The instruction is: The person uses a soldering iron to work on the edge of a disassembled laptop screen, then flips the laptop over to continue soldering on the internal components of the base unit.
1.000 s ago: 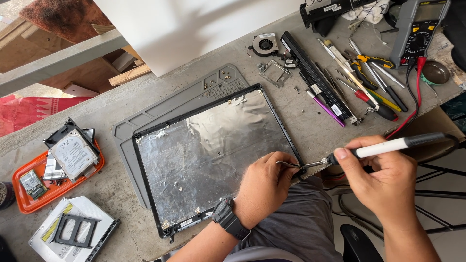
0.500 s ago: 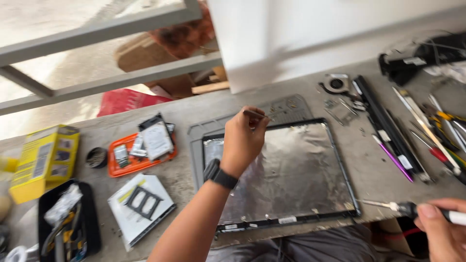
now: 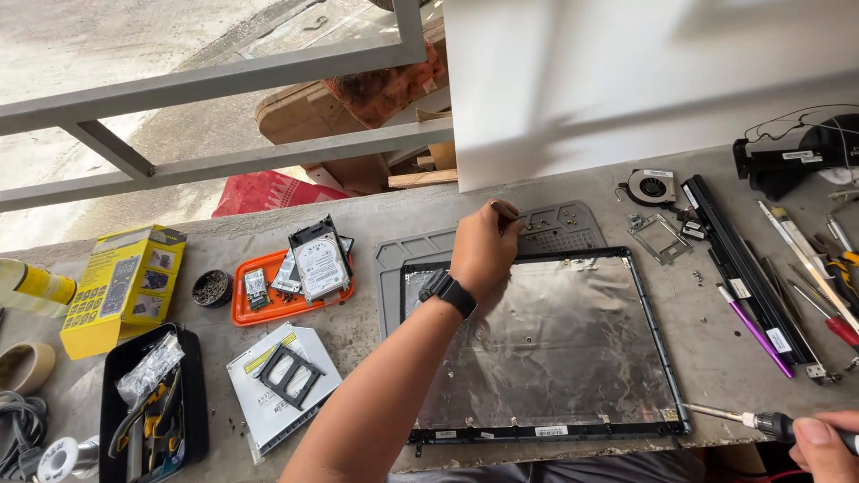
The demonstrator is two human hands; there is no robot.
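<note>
A laptop lid panel [image 3: 555,344] with a foil-lined inside lies flat on a grey work mat [image 3: 403,255] on the concrete bench. My left hand [image 3: 485,249], with a black watch on the wrist, reaches over the panel's far edge; its fingertips pinch something tiny, probably a screw, above the mat's small compartments [image 3: 555,219]. My right hand [image 3: 828,445] sits at the lower right corner, gripping a screwdriver [image 3: 747,418] whose tip points left toward the panel's near right corner.
An orange tray [image 3: 246,304] holds a hard drive and small boards. An optical drive [image 3: 277,385], yellow box [image 3: 125,286], black tool case [image 3: 148,411] and tape roll [image 3: 22,367] lie left. A fan [image 3: 651,186], long black strips and hand tools [image 3: 805,268] lie right.
My left hand moved from the panel's near right edge to its far edge and over the mat's compartments. The view swung left, so my right hand with the screwdriver now sits at the lower right.
</note>
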